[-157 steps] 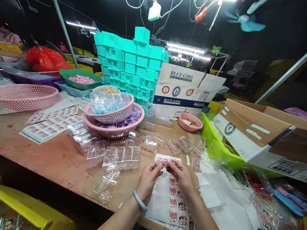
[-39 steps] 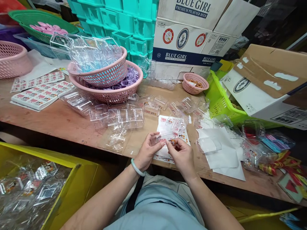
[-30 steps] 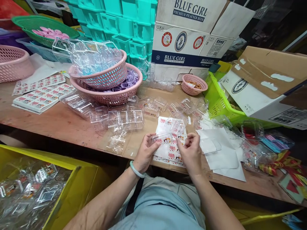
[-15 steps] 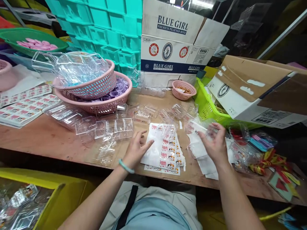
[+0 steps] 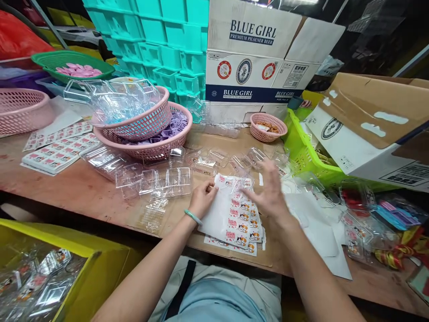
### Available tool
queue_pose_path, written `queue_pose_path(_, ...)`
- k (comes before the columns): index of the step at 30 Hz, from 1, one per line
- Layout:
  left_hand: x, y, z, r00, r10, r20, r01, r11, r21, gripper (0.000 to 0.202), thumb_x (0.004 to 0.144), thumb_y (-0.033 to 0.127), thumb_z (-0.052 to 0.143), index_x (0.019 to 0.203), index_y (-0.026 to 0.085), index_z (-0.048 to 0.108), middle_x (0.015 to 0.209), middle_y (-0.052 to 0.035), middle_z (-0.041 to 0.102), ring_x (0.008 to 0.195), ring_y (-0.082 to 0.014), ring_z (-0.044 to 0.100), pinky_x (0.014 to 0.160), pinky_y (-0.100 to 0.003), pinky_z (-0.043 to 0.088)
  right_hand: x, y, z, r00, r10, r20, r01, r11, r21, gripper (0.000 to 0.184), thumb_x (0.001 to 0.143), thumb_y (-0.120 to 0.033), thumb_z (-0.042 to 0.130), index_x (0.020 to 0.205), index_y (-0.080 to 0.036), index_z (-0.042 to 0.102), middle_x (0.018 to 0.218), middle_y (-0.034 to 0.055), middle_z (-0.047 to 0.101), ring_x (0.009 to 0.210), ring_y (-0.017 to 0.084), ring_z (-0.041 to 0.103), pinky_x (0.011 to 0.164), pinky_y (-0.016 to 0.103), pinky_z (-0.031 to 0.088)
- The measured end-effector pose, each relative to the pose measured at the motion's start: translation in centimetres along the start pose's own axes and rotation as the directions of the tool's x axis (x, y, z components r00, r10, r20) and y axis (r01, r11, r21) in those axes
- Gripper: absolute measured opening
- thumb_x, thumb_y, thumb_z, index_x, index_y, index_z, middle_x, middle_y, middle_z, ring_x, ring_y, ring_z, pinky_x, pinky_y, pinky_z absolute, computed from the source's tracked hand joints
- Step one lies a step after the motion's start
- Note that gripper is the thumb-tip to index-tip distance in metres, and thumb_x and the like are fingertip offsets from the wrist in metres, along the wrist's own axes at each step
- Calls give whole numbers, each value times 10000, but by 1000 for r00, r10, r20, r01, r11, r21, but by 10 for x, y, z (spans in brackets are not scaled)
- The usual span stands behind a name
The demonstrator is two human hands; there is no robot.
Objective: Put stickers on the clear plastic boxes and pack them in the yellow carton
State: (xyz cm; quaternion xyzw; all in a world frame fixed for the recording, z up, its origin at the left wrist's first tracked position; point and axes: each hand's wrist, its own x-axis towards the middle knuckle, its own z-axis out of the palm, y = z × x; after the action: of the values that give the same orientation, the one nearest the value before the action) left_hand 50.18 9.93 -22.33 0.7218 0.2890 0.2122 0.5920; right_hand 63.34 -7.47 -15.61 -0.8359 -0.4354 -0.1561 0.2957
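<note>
My left hand (image 5: 202, 198), with a pale green bangle on the wrist, rests on the left edge of a white sticker sheet (image 5: 234, 214) printed with small cat pictures; its fingers are curled against the paper. My right hand (image 5: 268, 192) hovers over the sheet's upper right corner, smeared by motion, fingers spread. Several small clear plastic boxes (image 5: 167, 181) lie on the wooden table (image 5: 77, 192) just beyond the sheet.
Two stacked pink baskets (image 5: 147, 129) hold clear boxes and purple pieces. Behind stand teal crates (image 5: 161, 40) and a Blue Girl carton (image 5: 254, 58). A lime basket (image 5: 303, 152) and open carton (image 5: 365, 125) are right. A yellow bin (image 5: 50, 277) sits lower left.
My right hand has swung back from the white papers on the right to above the sticker sheet. My left hand stays on the sheet's left edge, its fingers now curled. The view shifted slightly.
</note>
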Motion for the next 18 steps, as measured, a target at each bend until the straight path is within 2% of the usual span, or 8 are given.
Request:
queue_pose_path(2, 1, -2, -2, 1000, -17, 8, 17, 1000, -26, 174, 738, 345, 613, 690, 178, 618, 627, 14, 543, 622, -138, 465, 605, -252, 340, -8, -15, 13, 986, -44, 163, 35, 998, 57, 826, 741, -449, 714, 1433, -305, 288, 1481, 111, 339, 1389, 348, 276, 1112, 587, 236)
queue_pose_path(5, -1, -2, -7, 998, -67, 7, 67, 994, -91, 205, 722, 354, 616, 648, 165, 587, 629, 21, 535, 616, -119, 459, 584, -230, 338, -10, -3, 20, 968, 37, 247, -36, 999, -11, 810, 721, -373, 717, 1427, -283, 332, 1422, 119, 387, 1308, 344, 383, 1068, 558, 328)
queue_pose_path(8, -10, -1, -12, 988, -147, 42, 152, 973, -172, 200, 702, 353, 628, 699, 157, 591, 601, 37, 521, 551, -95, 431, 528, -210, 316, -5, 16, 11, 972, 130, 195, -97, 981, -171, 813, 689, -320, 747, 1412, -256, 381, 1420, 140, 375, 1329, 402, 328, 1077, 635, 259)
queue_pose_path(10, -19, 2, -13, 976, -193, 97, 210, 953, -218, 238, 695, 356, 638, 817, 152, 627, 609, 36, 546, 522, -92, 437, 504, -206, 319, -4, 12, 8, 990, 86, 114, -64, 980, -187, 732, 726, -291, 732, 1388, -241, 423, 1446, 146, 355, 1361, 413, 273, 1099, 659, 187)
queue_pose_path(11, -23, 4, -13, 969, -212, 129, 239, 938, -253, 274, 694, 358, 644, 873, 150, 637, 636, 27, 573, 531, -95, 458, 511, -209, 339, -6, 4, 10, 995, 34, 90, -21, 990, -140, 644, 766, -283, 704, 1360, -234, 459, 1430, 141, 383, 1358, 387, 293, 1114, 627, 201)
queue_pose_path(14, -32, 9, -12, 946, -232, 227, 306, 869, -388, 313, 697, 356, 670, 928, 146, 649, 781, -22, 651, 652, -121, 545, 608, -231, 418, -16, -33, 31, 990, -102, 94, 88, 986, 142, 356, 859, -278, 619, 1210, -227, 584, 1253, 114, 549, 1201, 276, 490, 1046, 465, 397)
queue_pose_path(16, -36, 11, -13, 937, -207, 280, 317, 840, -441, 309, 711, 348, 671, 944, 146, 660, 874, -50, 673, 754, -143, 572, 688, -249, 440, -23, -53, 49, 989, -89, 120, 51, 957, 285, 263, 860, -276, 629, 1118, -229, 637, 1143, 97, 613, 1081, 251, 556, 960, 433, 459)
queue_pose_path(18, -38, 9, -15, 943, -153, 295, 270, 870, -414, 286, 729, 319, 654, 956, 145, 678, 929, -68, 678, 849, -169, 582, 770, -274, 445, -28, -63, 62, 991, -32, 133, -18, 936, 352, 216, 839, -263, 664, 1052, -230, 673, 1074, 82, 648, 1024, 246, 572, 915, 429, 468)
